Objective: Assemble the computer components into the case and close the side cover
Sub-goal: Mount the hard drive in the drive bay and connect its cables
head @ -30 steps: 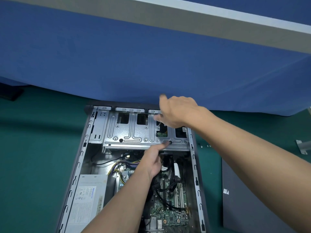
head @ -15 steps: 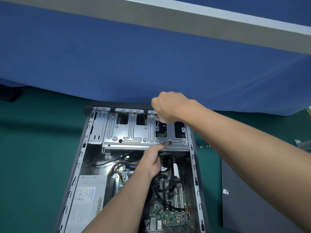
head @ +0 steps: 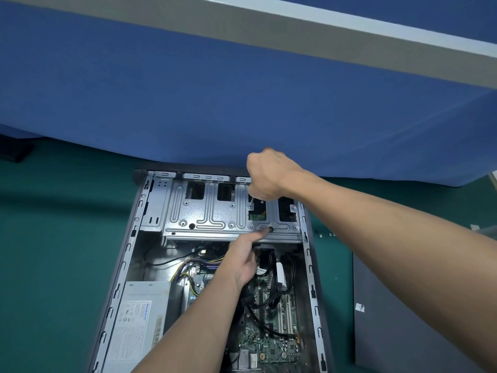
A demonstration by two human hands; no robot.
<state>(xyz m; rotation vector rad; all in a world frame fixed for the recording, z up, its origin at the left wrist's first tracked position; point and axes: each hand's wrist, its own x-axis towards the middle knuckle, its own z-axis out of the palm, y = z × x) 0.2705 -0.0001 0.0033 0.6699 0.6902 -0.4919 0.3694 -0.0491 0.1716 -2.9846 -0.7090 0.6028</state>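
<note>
An open computer case [head: 122,267] lies flat on the green mat, its far end at the blue partition. A silver drive cage [head: 215,211] spans the far end. My right hand [head: 266,176] is fisted round a screwdriver whose thin shaft [head: 250,203] points down into a cage opening. My left hand [head: 243,261] reaches up from inside the case, its index finger pressing the cage's front edge beside a round hole [head: 270,229]. Below are the motherboard [head: 269,343], black cables and the grey power supply [head: 139,319].
The dark side cover [head: 403,324] lies flat on the mat to the right of the case. Small screws [head: 326,234] sit on the mat just right of the cage. The blue partition [head: 242,103] stands directly behind the case. A metal part [head: 486,229] shows at the right edge.
My right hand went from loosely spread to a closed fist round the screwdriver and shifted slightly left over the cage. My left hand stays with its finger on the cage edge.
</note>
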